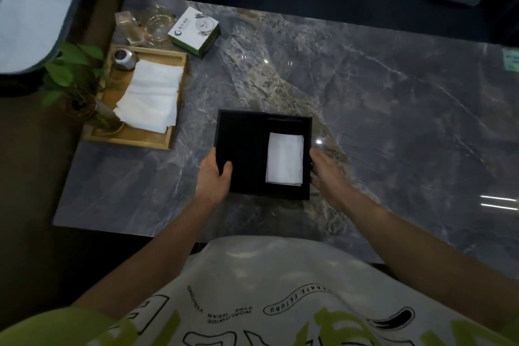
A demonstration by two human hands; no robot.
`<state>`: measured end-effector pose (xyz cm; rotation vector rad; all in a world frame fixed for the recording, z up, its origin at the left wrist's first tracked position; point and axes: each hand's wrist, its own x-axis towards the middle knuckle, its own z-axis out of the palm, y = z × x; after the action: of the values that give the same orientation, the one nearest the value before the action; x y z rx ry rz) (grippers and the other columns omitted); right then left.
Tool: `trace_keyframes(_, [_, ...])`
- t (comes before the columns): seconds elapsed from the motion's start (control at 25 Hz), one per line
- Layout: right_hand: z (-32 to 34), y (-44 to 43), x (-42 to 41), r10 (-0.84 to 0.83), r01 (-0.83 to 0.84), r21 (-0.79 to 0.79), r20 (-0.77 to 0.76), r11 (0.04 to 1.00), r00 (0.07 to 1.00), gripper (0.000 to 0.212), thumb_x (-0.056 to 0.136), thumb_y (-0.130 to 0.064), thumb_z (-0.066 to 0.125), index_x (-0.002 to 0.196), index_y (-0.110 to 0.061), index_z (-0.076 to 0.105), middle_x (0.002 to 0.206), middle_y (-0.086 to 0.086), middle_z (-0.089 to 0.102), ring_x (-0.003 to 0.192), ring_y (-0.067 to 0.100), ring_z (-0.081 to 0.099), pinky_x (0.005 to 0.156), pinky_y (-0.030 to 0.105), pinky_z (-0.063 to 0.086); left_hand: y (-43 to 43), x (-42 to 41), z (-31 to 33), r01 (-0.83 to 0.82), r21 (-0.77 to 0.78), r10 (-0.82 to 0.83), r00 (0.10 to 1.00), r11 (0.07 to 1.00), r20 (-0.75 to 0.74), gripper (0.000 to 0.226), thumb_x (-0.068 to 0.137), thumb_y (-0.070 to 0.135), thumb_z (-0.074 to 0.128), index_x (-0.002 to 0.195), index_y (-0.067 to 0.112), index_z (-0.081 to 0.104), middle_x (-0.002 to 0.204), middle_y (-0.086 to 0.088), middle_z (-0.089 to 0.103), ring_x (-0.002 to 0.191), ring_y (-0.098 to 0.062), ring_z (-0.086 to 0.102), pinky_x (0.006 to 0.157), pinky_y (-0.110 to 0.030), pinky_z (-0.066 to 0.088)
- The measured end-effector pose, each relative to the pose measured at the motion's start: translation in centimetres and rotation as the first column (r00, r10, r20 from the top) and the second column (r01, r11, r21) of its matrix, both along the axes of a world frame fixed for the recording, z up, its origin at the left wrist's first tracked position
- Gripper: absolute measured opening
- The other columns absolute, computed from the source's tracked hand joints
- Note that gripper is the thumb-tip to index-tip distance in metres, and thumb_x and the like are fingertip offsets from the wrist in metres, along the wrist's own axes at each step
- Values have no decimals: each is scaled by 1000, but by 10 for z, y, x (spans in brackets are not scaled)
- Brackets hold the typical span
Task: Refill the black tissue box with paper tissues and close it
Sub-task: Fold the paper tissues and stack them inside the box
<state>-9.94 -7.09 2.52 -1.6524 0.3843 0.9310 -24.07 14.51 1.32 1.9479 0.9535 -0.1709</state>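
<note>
Nearest the person, the left hand (214, 174) grips the near edge of the lid (241, 135), thumb on top; the lid lies folded open flat to the left. The right hand (325, 168) rests against the right outer wall of the black tissue box (289, 121), fingers seemingly extended, not curled round it. The box sits on the worktop (365, 93), directly in front of the person, with a folded stack of paper tissues (285, 159) already lying in its right compartment. Assessment: filling appears done and closing is in hand. The next move calls for swinging the lid over while the right hand steadies the box. Further off, left, a wooden tray (146, 136) holds spare tissues (153, 98); beyond it stands a white-and-green carton (193, 31).
</note>
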Motion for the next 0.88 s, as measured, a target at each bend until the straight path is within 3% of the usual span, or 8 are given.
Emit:
trace_keyframes(0.08, [0,13,-1,19,-19,-5,-13,1000,1000,45,97,-44,50,136,-22,52,134,-1,57,118,18,56,100,36,46,10,-10,-3,-14,4,14,1000,1000,-17,67,92,44,44,148,12,30,145,-15,45,134,-30,44,110,-48,38])
trace_keyframes(0.28, [1,53,-14,75,-75,7,-4,997,997,35,99,-37,49,124,-15,61,126,6,63,111,22,61,97,38,49,44,-38,-10,-16,8,16,1000,1000,-23,62,96,35,45,149,8,28,148,-17,41,137,-31,40,112,-49,36])
trace_keyframes(0.4, [13,69,-24,85,-85,-7,4,996,996,18,100,-35,48,101,-25,64,110,1,66,95,14,63,84,31,50,57,-46,-7,-44,4,44,999,999,-1,67,91,42,42,147,7,31,146,-17,43,136,-31,40,113,-49,34])
trace_keyframes(0.6, [22,82,-32,128,-128,49,6,990,992,23,101,-23,47,84,-19,62,86,0,65,76,12,60,72,27,49,63,-56,-6,-58,37,59,998,998,-31,61,97,33,46,150,11,26,149,-18,38,139,-32,35,115,-47,31])
trace_keyframes(0.76, [20,77,-23,221,-221,-2,-3,975,975,17,99,-31,49,88,-22,59,94,0,61,83,10,57,84,32,45,60,-55,-5,-40,61,43,997,997,-58,63,98,33,44,152,10,21,152,-19,32,141,-32,31,116,-44,29])
trace_keyframes(0.88, [21,73,-15,305,-302,-56,69,952,950,16,99,-29,51,92,-18,60,94,2,63,87,15,57,84,29,43,56,-51,0,-40,74,47,994,996,-102,65,98,36,44,151,7,21,153,-21,29,141,-34,30,116,-44,27])
